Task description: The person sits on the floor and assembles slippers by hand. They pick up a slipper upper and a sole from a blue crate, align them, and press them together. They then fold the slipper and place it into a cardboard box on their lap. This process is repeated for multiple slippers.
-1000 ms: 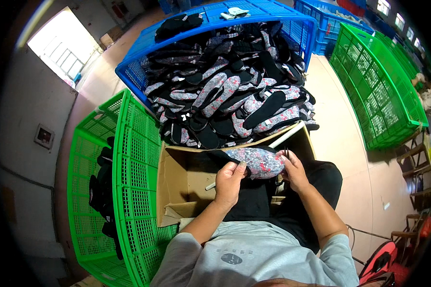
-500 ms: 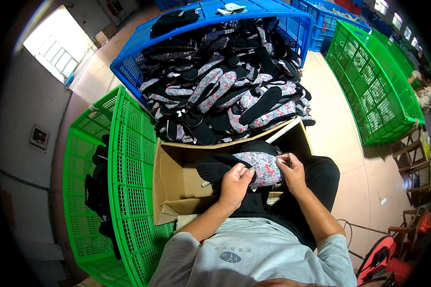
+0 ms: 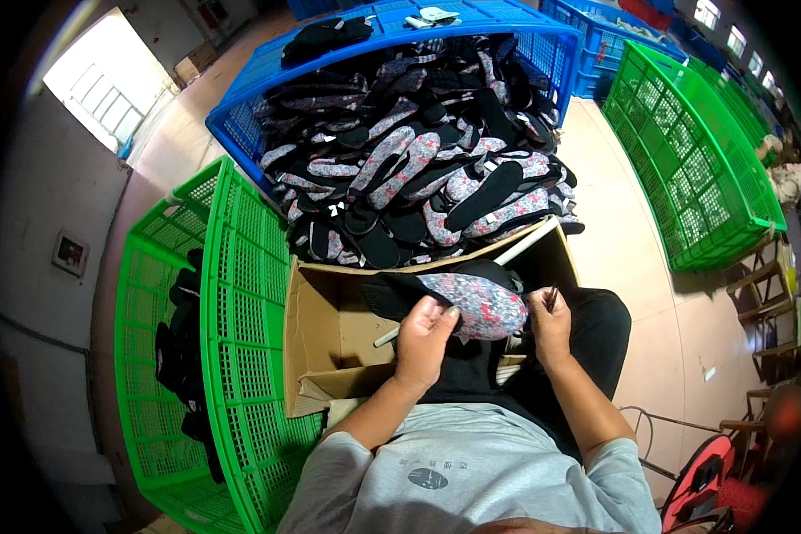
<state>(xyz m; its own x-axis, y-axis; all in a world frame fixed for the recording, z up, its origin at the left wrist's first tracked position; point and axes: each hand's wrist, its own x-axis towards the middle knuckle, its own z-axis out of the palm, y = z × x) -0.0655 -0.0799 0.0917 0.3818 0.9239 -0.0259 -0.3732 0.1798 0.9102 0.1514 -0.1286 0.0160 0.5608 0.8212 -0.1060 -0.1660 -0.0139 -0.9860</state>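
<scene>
And here's the slipper (image 3: 488, 307), up in front of the person, above the lap and the open cardboard box (image 3: 316, 307), its grey-and-red floral face turned up and black fabric showing at the left end. The left hand (image 3: 424, 345) has it pinched firmly, thumb on top near the middle, fingers tucked underneath. Over on the other side, the right hand (image 3: 552, 327) is closed around a slim dark tool (image 3: 553, 297), right by the rounded end; whether those fingers touch the cloth too, I can't tell.

How does it handle? It looks light, a one-hand load, with a soft, padded face that should give under the thumb and probably a firmer sole keeping its shape. Cloth like that shouldn't slip much, and it hardly looks fragile, though a pointed tool could snag the fabric. The best hold seems to be across the middle, thumb over the floral side, leaving the rounded end free. Plenty of similar ones pile up (image 3: 400, 173) beyond the box, too.
</scene>
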